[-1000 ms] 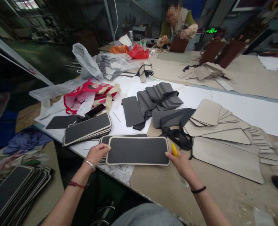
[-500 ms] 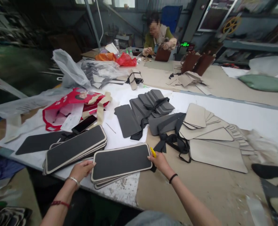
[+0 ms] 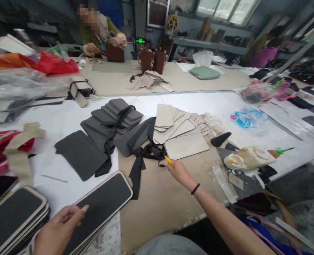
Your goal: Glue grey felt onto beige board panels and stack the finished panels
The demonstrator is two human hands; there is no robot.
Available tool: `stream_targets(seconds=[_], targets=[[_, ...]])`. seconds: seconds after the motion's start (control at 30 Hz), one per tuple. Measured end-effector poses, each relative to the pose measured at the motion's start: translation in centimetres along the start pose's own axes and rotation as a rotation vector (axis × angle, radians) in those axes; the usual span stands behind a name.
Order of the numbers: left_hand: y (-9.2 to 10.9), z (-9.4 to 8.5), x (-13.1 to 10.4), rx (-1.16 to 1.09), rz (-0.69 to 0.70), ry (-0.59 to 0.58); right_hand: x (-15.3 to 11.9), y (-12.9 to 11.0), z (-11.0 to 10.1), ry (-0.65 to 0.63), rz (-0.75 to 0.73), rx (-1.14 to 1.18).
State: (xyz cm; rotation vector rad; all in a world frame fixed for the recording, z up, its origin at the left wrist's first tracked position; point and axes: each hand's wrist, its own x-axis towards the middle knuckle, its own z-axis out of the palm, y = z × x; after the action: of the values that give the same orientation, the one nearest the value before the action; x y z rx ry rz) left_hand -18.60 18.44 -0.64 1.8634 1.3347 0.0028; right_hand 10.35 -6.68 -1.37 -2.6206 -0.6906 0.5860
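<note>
My right hand (image 3: pixel 180 171) is closed around a slim yellow pen-like tool (image 3: pixel 169 160), its end pointing away from me. Just beyond it lie tangled black strips (image 3: pixel 139 166) and a fanned pile of pale beige panels (image 3: pixel 187 145). At the lower left, my left hand (image 3: pixel 60 228) is over a stack of long dark panels with beige borders (image 3: pixel 106 196). Its fingers are curled together, with nothing visible in them. Farther left rests another stack of bordered dark panels (image 3: pixel 18 209), partly cut off. Plain dark grey panels (image 3: pixel 82 154) lie fanned out beyond my hands.
A co-worker (image 3: pixel 101 32) handles a brown piece (image 3: pixel 115 53) across the table. To the right lie a glue-smeared bottle (image 3: pixel 249 158) with a green tip and a black tapered object (image 3: pixel 220 139). Red-and-beige fabric (image 3: pixel 21 148) and a phone (image 3: pixel 0 189) are at left.
The view has swung right. My left hand has let go of the bordered panel's left end and is now over the stack. My right hand has left its right end, moving toward the beige panels.
</note>
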Motion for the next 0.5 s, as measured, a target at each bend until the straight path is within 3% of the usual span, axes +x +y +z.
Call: stream_targets(seconds=[0.1, 0.2, 0.33, 0.4, 0.5], targets=[[5.4, 5.6, -1.4, -0.141, 0.096, -0.129, 1.1, 6.7, -3.3, 0.116, 0.173, -0.027], [9.8, 11.7, -2.3, -0.178, 0.090, -0.309, 2.3, 12.6, -5.7, 0.199, 0.313, -0.050], [14.8, 19.0, -2.4, -0.239, 0.089, -0.436, 4.5, 17.7, -7.5, 0.243, 0.382, -0.029], [17.2, 22.0, -1.9, -0.260, 0.108, -0.411, 6.0, 19.2, -7.9, 0.259, 0.401, -0.006], [20.1, 25.4, -0.5, -0.257, 0.139, -0.253, 8.5, 20.8, -8.4, 0.276, 0.422, 0.039]])
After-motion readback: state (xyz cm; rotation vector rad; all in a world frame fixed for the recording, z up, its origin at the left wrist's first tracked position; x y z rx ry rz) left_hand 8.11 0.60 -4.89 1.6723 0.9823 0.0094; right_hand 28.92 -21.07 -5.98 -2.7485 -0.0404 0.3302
